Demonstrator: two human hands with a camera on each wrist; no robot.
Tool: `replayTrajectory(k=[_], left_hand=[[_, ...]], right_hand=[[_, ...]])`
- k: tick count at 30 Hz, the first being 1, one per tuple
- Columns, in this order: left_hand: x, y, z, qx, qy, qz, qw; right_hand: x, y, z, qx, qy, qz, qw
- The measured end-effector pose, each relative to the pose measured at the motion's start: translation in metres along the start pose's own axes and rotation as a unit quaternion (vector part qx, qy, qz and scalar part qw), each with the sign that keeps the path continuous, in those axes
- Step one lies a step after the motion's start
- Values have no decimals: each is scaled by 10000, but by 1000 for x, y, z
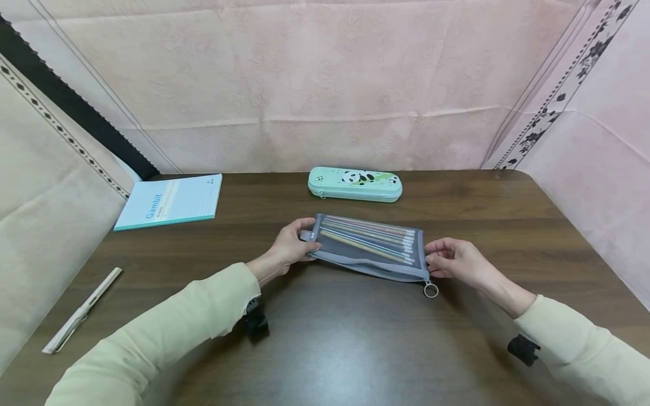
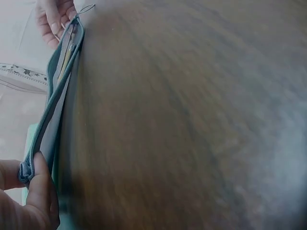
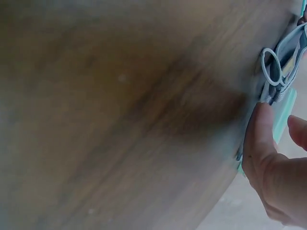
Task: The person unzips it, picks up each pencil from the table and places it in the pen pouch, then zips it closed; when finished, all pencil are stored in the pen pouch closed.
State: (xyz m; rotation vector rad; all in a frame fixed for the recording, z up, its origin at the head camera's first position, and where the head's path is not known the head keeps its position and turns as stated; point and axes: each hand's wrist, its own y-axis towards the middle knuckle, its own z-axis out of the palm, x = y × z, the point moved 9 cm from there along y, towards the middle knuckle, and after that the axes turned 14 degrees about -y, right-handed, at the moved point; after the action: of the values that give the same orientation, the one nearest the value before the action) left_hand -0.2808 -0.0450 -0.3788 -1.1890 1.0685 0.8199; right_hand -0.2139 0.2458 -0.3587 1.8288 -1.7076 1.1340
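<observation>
A grey mesh zip pencil pouch point(image 1: 368, 262) lies in the middle, held up off the table at a tilt. Several pencils point(image 1: 376, 239) show through its front. My left hand point(image 1: 291, 245) pinches its left end between thumb and fingers. At the right end my right hand point(image 1: 457, 260) touches the edge; in the right wrist view a fairly straight finger point(image 3: 263, 129) lies against it, the thumb apart. The zip mouth point(image 2: 60, 88) gapes in the left wrist view, pencils inside. A ring pull point(image 1: 430, 290) hangs at the right corner.
A mint pencil case point(image 1: 355, 189) with a panda picture stands behind the pouch. Light blue notebooks point(image 1: 170, 201) lie at the back left, and a slim white-and-grey tool point(image 1: 81, 311) lies at the left edge. Cloth hangings point(image 1: 325, 84) enclose the wooden table.
</observation>
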Motion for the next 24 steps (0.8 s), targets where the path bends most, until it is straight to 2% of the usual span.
replayTrajectory(k=[7, 11, 14, 21, 22, 24], left_hand=[[0, 0, -3, -82, 44, 44, 9999], [-2, 2, -7, -97, 213, 160, 9996], [-7, 5, -12, -112, 671, 365, 9970], [-23, 13, -24, -204, 1873, 768, 9791], [-26, 13, -25, -245, 2007, 898, 9752], [-36, 10, -23, -326, 2234, 1361, 9646]], right_hand=[[-6, 11, 7, 355, 660, 695, 9948], [-4, 17, 13, 565, 1115, 788, 9890], [-3, 21, 14, 589, 1341, 764, 9863], [2, 28, 18, 636, 1677, 753, 9809], [2, 28, 17, 608, 1695, 775, 9806], [2, 29, 16, 562, 1690, 805, 9807]])
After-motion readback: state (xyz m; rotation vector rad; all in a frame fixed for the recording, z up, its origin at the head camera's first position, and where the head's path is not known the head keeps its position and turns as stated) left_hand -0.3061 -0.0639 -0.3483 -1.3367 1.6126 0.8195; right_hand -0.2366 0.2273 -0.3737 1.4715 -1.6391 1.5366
